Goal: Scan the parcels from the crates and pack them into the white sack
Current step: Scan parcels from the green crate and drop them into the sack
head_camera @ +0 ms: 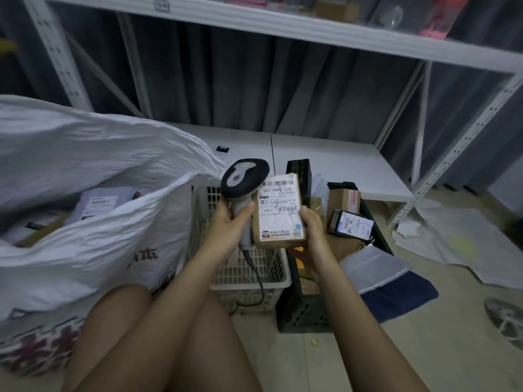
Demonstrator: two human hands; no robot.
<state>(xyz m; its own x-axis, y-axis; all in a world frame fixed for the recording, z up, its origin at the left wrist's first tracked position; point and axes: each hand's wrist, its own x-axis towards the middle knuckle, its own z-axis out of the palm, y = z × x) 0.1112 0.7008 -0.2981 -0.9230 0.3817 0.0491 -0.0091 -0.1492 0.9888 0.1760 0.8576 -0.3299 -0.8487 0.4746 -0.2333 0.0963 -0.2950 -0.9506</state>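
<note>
My left hand [230, 222] grips the handle of a corded barcode scanner [244, 176], whose dark head points at the label of a small brown cardboard parcel [278, 212]. My right hand [311, 224] holds that parcel upright by its right edge, above the crates. The white sack [93, 210] stands open at the left with several parcels inside. Below my hands sits a white plastic crate [246, 275]. To its right a dark green crate [305, 312] holds several more parcels, among them a black one with a white label [352, 224].
A white metal shelving rack [325, 32] stands behind, with a low white shelf board [334, 162]. On the floor at the right lie flat white bags [458, 244] and a grey and dark blue package [390, 281]. My knees [158, 335] fill the foreground.
</note>
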